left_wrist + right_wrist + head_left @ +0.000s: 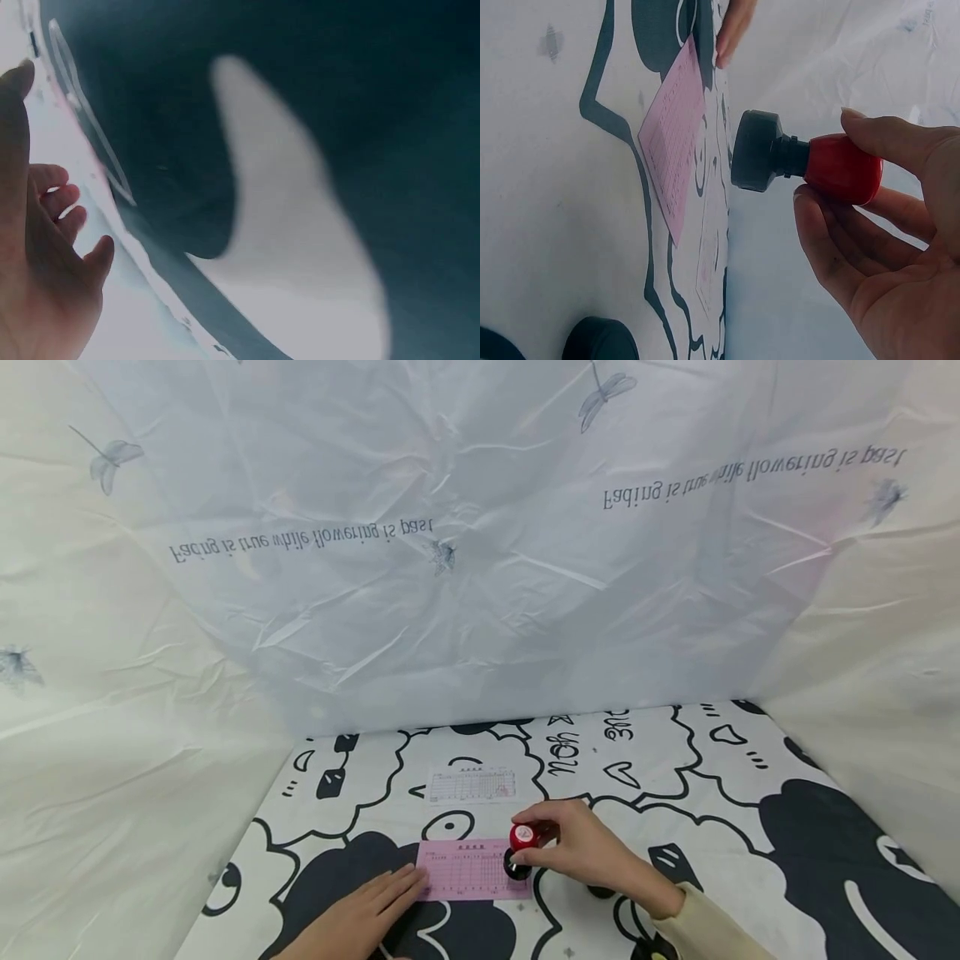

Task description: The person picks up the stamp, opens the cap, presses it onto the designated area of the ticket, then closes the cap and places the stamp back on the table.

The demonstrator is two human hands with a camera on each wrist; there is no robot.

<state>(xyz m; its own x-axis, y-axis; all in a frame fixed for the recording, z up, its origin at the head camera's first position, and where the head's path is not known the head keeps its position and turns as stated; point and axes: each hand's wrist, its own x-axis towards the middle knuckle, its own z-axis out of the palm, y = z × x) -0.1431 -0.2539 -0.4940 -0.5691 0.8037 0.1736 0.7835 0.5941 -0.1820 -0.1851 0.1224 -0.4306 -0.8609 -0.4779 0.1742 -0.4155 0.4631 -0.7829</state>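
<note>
My right hand (pixel 581 847) pinches the red handle of a round stamp (pixel 524 837). In the right wrist view, the stamp (pixel 832 166) has a black round base that points toward a pink printed form (pixel 676 142), with a gap visible between them. From the head view, the stamp overlaps the right end of the pink form (pixel 465 870). Fingers of my left hand (pixel 365 910) lie straight at the form's left edge. The left wrist view shows that hand (pixel 52 262) at its left side, beside the dark tablecloth print.
A white printed slip (pixel 472 785) lies farther back on the black-and-white patterned tablecloth (pixel 585 935). A black round object (pixel 600 341) sits on the cloth near my right arm. Pale plastic sheeting (pixel 480 635) encloses the back and sides.
</note>
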